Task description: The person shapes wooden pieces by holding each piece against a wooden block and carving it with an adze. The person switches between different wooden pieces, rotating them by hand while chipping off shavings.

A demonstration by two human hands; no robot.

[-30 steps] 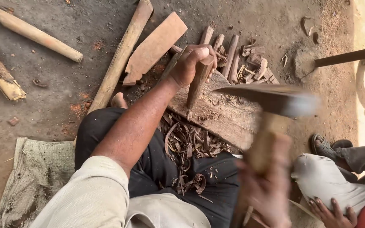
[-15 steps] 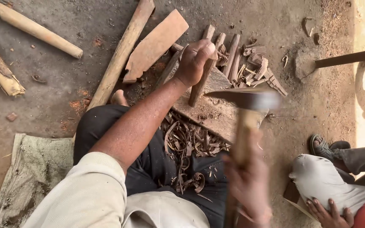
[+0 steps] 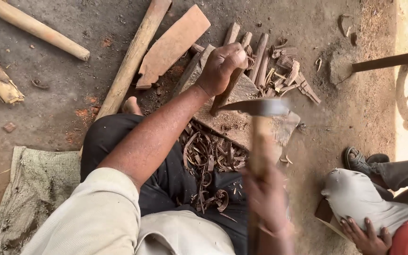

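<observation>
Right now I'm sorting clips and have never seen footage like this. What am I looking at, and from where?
The camera sits on a person's head and looks down at their own hands, so there is no machine here. The left hand holds a wooden stick upright on a wooden block. The right hand grips a blurred adze-like tool by its handle, with the head just beside the stick. Wood shavings lie on the lap, and cut sticks and poles on the dirt floor. Another person sits at lower right.
</observation>
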